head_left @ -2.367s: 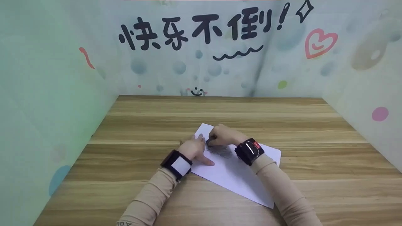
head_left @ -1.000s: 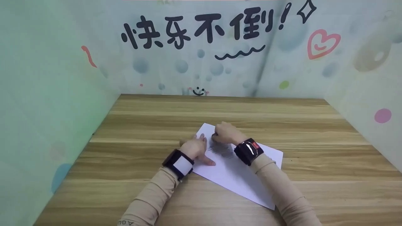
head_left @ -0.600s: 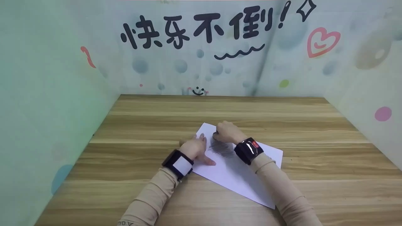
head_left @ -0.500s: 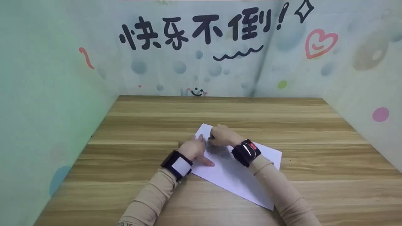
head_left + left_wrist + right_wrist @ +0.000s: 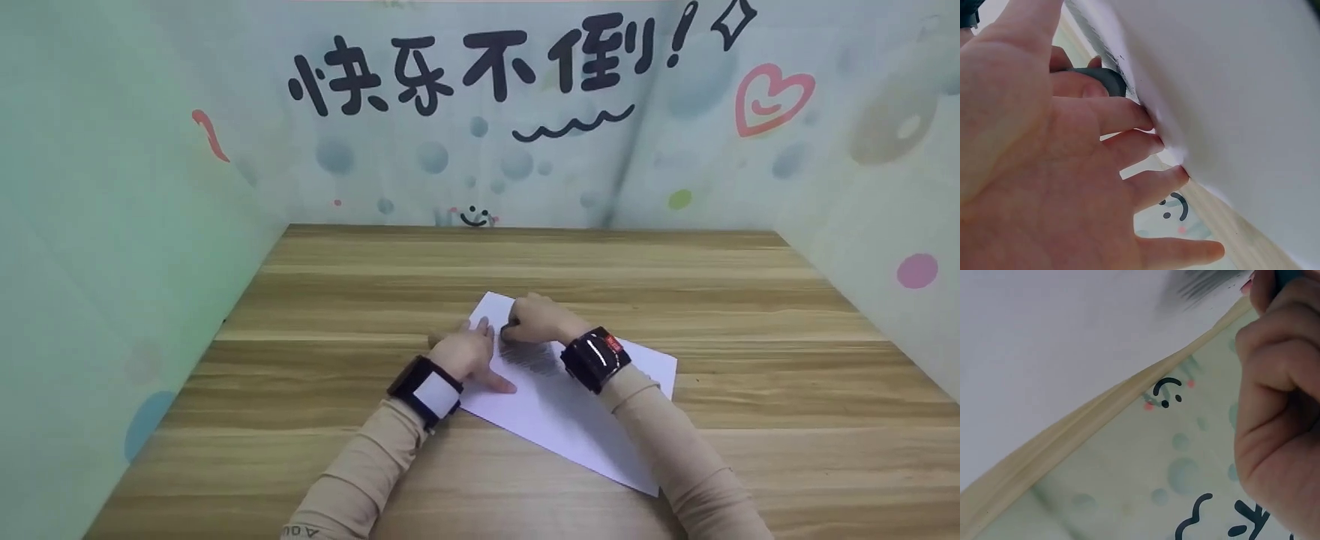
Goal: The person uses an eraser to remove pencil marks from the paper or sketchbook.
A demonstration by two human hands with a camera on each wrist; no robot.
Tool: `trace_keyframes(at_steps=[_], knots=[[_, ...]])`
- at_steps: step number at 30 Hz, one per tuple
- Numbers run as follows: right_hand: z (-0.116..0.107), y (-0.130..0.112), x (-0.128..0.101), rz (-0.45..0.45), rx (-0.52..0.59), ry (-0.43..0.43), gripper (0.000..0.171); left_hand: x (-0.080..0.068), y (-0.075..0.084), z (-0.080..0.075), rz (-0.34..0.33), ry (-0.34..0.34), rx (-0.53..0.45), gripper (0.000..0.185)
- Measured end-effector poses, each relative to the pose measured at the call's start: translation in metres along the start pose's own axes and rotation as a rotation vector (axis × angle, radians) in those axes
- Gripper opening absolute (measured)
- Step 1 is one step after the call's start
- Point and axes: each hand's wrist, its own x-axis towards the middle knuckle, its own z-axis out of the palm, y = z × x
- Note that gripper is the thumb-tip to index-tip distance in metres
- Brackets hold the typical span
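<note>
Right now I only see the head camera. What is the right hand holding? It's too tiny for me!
Observer: The right hand grips a small dark gray block; the left wrist view shows it against the white paper.
Child: Is the left hand grabbing the paper?
Observer: No. The left hand lies with straight fingers pressing the paper's edge.
Child: Are there marks close to that edge?
Observer: Yes, the right wrist view shows gray pencil shading near the edge.
</note>
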Motion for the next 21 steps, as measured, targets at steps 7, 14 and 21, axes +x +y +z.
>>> trace_keyframes(at_steps=[7,14,21], knots=[[-0.001,-0.004,0.000,-0.017,0.024,-0.023,0.021,0.000,0.000,0.000,-0.010,-0.017,0.022,0.107],[0.000,-0.007,0.000,-0.028,0.001,-0.011,0.020,0.001,-0.001,0.000,0.001,-0.024,0.006,0.107],[-0.001,-0.011,-0.002,0.026,-0.032,-0.006,0.020,0.003,-0.001,-0.001,0.001,-0.036,0.000,0.107]])
